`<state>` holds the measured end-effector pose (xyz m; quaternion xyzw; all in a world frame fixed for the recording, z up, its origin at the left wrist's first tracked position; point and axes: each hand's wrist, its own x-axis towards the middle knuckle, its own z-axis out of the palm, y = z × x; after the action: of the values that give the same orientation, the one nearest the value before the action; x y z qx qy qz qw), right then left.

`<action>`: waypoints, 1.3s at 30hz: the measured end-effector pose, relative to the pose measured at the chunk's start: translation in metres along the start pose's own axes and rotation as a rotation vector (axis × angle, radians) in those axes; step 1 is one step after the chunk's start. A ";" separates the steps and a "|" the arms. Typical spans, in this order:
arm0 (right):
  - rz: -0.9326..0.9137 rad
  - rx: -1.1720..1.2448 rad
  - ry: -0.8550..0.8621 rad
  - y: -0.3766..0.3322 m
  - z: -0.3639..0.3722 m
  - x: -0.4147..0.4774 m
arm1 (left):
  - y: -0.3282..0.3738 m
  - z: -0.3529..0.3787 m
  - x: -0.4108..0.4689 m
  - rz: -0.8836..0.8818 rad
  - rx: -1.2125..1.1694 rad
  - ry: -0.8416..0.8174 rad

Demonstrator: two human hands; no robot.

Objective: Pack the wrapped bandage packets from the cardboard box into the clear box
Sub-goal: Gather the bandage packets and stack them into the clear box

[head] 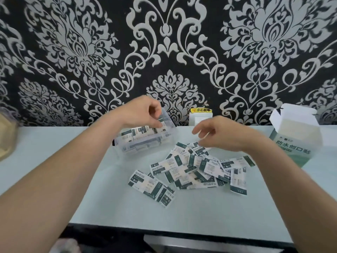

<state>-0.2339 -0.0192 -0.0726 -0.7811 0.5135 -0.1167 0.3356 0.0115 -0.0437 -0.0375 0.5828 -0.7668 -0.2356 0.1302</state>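
Note:
The clear box (168,131) stands at the back of the table and holds several wrapped bandage packets (138,133). My left hand (142,111) reaches into its top, with thumb and curled fingers pinching a packet (162,124) there. A loose pile of white and dark green packets (193,169) lies on the table in front of the box and to its right. Over the far edge of this pile hovers my right hand (220,133), fingers loosely curled and holding nothing. The white and green cardboard box (295,141) stands at the far right with its flaps open.
A white wall socket with a yellow label (200,115) sits behind the clear box against the patterned wall. A beige object (5,137) shows at the left edge. The table's front edge (164,228) runs below my forearms.

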 end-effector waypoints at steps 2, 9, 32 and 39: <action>0.035 -0.163 -0.070 0.007 0.006 -0.009 | 0.012 0.005 -0.020 0.044 0.011 -0.121; -0.150 -0.112 0.052 -0.012 0.062 -0.016 | -0.012 0.073 -0.077 -0.030 0.425 -0.338; -0.059 0.558 0.105 -0.038 0.093 0.002 | -0.038 0.051 -0.080 -0.173 -0.252 -0.006; 0.116 1.173 0.366 -0.023 0.089 0.014 | -0.019 0.080 -0.069 -0.153 -0.732 0.190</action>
<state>-0.1646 0.0103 -0.1266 -0.4043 0.4546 -0.4935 0.6215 0.0094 0.0350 -0.1108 0.5724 -0.5709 -0.4477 0.3820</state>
